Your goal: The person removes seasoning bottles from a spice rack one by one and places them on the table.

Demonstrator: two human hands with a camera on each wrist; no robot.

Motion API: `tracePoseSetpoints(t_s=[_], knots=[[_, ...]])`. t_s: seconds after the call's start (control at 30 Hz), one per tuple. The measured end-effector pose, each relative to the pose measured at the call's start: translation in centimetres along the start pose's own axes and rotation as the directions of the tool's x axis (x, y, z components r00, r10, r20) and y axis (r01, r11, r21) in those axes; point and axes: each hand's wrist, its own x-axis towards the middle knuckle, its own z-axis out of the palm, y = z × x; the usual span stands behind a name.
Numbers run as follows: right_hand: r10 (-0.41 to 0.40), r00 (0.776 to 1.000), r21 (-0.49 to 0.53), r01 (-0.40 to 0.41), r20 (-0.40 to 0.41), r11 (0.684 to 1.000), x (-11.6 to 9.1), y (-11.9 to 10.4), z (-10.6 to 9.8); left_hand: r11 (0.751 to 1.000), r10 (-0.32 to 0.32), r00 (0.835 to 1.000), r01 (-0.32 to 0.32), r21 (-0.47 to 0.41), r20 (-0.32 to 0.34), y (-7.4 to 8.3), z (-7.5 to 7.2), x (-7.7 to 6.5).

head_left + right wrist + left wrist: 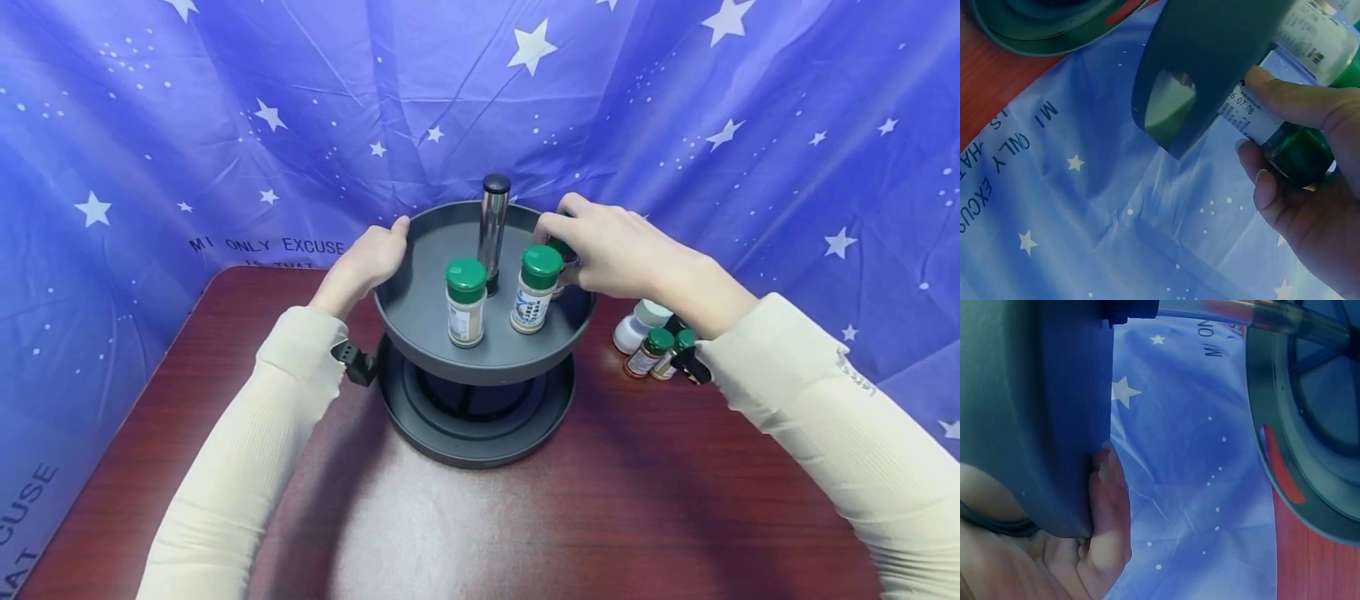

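A two-tier round rack stands on the table, with a dark grey upper tray (420,250) around a shiny metal post (493,225). My left hand (377,255) grips the upper tray's left rim; in the left wrist view its fingers (1110,519) lie against the tray's underside. At the right side of that tray, my right hand (618,250) holds a green-capped spice jar (1250,115) by its upper part, mostly hidden in the head view. Two more green-capped spice jars stand upright on the tray, a left one (466,304) and a right one (536,292) beside the held jar.
Below is the lower tray (476,454) on the reddish-brown table (637,500). Right of the rack, partly behind my right wrist, sit a white bottle (633,329) and small green-capped jars (647,354). A blue star-patterned curtain (300,75) hangs behind.
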Motion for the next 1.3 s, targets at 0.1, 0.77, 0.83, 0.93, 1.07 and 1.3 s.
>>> tracePoseSetpoints(t_s=[0.1,0.77,0.83,0.93,1.07,1.3], knots=[[0.006,1.0,0.008,-0.006,-0.002,1.0,-0.2,0.0,-0.4,1.0,0.002,1.0,-0.002,-0.001,-0.006,0.0,0.0,0.0],[0.064,0.997,0.092,-0.06,-0.041,0.994,-2.2,1.6,-2.7,1.0,0.003,1.0,-0.003,0.001,-0.006,0.0,0.0,-0.3],[0.073,0.996,0.09,-0.069,-0.041,0.993,-2.5,1.7,-2.9,1.0,0.001,1.0,-0.001,0.003,-0.004,0.0,0.0,-0.3],[0.095,0.995,0.088,-0.092,-0.037,0.992,-2.8,1.9,-3.1,1.0,0.0,1.0,0.0,0.005,-0.006,0.0,0.1,-0.3],[0.117,0.993,0.077,-0.115,-0.026,0.99,-3.0,2.1,-3.3,1.0,-0.001,1.0,0.001,0.005,-0.003,0.0,0.1,-0.3],[0.13,0.991,0.05,-0.13,-0.006,0.99,-2.9,2.4,-3.5,1.0,-0.007,1.0,0.007,0.012,0.003,0.1,0.1,-0.4]])
